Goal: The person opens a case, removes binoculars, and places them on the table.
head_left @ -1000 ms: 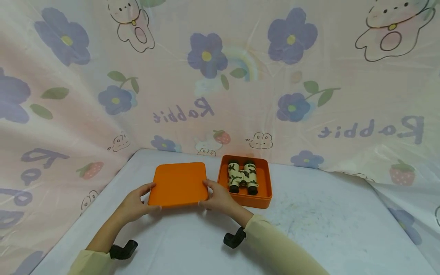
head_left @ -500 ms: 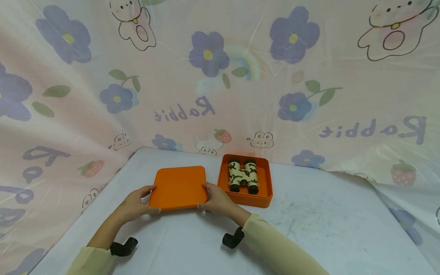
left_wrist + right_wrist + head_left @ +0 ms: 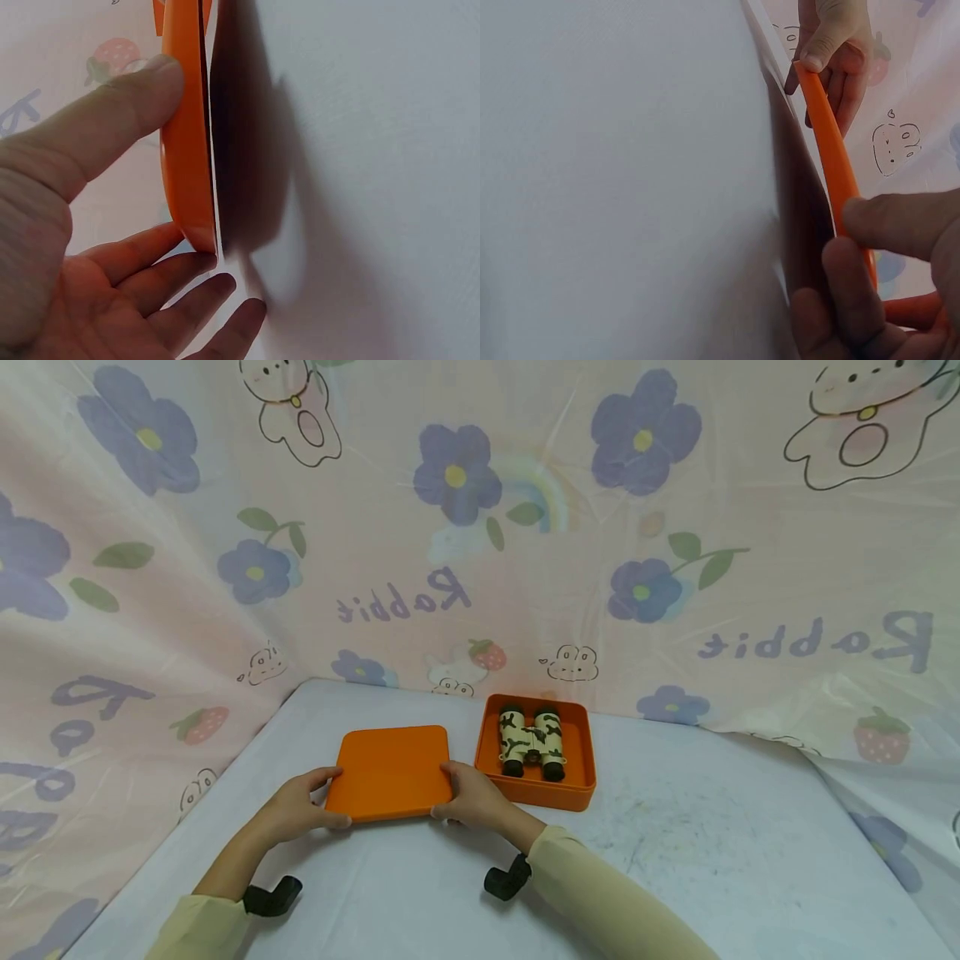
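A flat orange lid (image 3: 390,772), rectangular with rounded corners, is held between both hands, its top face up. My left hand (image 3: 296,808) pinches its left side, thumb at the near corner and fingers farther up the edge. On the right side, my right hand (image 3: 474,799) grips it with thumb and fingers. In both wrist views the lid's rim (image 3: 187,150) stands close to the white tabletop, with a dark shadow (image 3: 799,172) beside it. Just right of the lid sits an open orange box (image 3: 540,793), holding cream-and-dark camouflage binoculars (image 3: 532,743).
The white tabletop (image 3: 675,860) has faint dark smudges on its right part. A floral rabbit-print curtain (image 3: 525,568) hangs behind and along the left side. Black curved mounts (image 3: 273,897) sit on both wrists.
Both hands have lowered the lid slightly, bringing it a little nearer to me. They keep the same hold on its sides. The box and binoculars stay put; the head view has shifted a little.
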`<state>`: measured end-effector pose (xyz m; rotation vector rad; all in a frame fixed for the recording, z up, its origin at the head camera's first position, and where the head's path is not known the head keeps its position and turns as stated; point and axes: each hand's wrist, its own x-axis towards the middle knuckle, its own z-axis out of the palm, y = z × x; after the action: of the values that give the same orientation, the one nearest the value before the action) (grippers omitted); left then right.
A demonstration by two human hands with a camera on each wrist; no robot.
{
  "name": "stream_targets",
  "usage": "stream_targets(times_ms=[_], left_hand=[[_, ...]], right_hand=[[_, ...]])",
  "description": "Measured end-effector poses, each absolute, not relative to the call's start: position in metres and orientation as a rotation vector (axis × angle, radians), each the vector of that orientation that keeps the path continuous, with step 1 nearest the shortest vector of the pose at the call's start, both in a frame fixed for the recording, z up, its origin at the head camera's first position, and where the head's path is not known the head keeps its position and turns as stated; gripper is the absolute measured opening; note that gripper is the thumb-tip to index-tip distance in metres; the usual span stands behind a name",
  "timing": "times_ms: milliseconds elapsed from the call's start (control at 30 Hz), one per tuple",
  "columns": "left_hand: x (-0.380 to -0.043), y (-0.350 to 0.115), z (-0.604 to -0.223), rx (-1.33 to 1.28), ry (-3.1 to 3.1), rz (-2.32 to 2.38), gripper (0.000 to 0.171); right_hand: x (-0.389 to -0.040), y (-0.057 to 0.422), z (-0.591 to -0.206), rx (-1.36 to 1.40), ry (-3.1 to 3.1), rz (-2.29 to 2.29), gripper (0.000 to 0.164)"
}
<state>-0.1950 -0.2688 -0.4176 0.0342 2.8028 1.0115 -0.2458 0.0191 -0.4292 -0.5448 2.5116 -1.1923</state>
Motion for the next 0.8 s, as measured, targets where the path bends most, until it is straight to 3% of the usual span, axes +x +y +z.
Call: stream_targets(times_ms=[800], left_hand=[[-0.1931, -0.265, -0.4206, -0.032, 2.799, 0.968, 0.089]], right_hand=[[-0.2486, 0.0155, -0.4337, -0.55, 2.573, -1.103, 0.079]])
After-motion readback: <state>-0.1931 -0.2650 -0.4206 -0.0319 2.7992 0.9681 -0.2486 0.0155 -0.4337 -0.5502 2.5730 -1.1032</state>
